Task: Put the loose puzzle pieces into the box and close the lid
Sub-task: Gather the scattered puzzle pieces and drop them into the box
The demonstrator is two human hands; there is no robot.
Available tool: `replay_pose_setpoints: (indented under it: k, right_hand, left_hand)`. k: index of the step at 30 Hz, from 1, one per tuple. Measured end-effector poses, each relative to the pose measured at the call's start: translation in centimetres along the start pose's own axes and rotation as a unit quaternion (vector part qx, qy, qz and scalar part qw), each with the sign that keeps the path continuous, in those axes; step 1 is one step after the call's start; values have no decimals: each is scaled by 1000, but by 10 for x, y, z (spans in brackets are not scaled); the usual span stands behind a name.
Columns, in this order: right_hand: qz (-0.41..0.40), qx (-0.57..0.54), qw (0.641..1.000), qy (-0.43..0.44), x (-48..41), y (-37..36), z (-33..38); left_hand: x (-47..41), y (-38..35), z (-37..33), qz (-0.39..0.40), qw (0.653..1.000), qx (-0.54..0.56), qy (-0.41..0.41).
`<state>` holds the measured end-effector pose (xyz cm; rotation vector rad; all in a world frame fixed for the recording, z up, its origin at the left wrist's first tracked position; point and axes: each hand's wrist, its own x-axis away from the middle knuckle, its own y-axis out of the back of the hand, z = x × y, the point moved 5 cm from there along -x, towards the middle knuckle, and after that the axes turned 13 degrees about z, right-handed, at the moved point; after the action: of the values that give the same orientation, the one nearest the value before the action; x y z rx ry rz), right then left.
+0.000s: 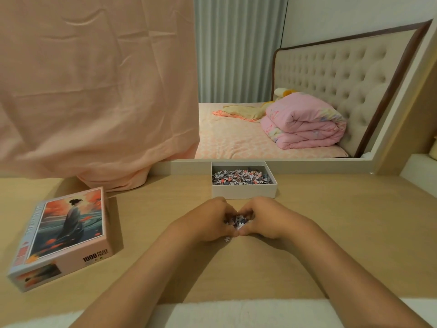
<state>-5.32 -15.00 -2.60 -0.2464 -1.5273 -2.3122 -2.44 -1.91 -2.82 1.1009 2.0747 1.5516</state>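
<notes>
A small heap of loose puzzle pieces [238,221] lies on the wooden table between my two hands. My left hand [208,221] and my right hand [269,218] cup the heap from either side, fingers curled round it and fingertips meeting. One stray piece [227,238] lies just in front of the hands. Right behind them stands the open white box [243,191], holding many pieces. Its lid [63,235], printed with a figure against orange trees, lies picture-up at the table's left.
A peach cloth [94,91] hangs at the back left and touches the table. A mirror [283,91] behind the box reflects a bed with a pink quilt. The table [331,233] runs to a white front edge.
</notes>
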Motion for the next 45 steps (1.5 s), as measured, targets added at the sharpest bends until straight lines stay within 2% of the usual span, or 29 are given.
replay_pose_setpoints:
  k: [7,13,18,21,24,28,31,33,35,39,42,45]
  right_hand:
    - [-49,-65,997,-10,1,0,0]
    - [-58,-246,967,19,-2,-4,-7]
    - [-58,-470,880,33,-1,-9,-10]
    - [-65,-509,856,57,-2,9,-9]
    - [-92,-498,857,94,-6,41,-5]
    - [-169,-446,872,110,-18,83,-3]
    - [-200,-366,906,75,-37,94,-15]
    - [-191,-271,942,46,-50,93,-25]
    - [-181,-188,965,35,-56,90,-31]
    - [-192,-139,971,36,-52,87,-28]
    - [-123,-67,990,21,-50,76,-23]
    - [-131,-29,991,5,-40,76,-19]
  left_hand:
    - [-1,0,7,-81,992,95,29]
    - [-4,-6,20,-117,962,242,40]
    - [-4,-7,24,-124,889,441,18]
    - [-5,8,16,-127,838,531,-19]
    - [-17,39,17,-153,846,509,-41]
    - [-43,79,20,-186,870,454,-50]
    - [-60,90,26,-188,923,335,-25]
    - [-68,85,31,-142,965,220,-2]
    - [-70,79,35,-103,985,137,6]
    - [-64,71,40,-123,989,81,1]
    - [-61,64,39,-113,991,66,-9]
    - [-49,64,38,-185,981,46,-39]
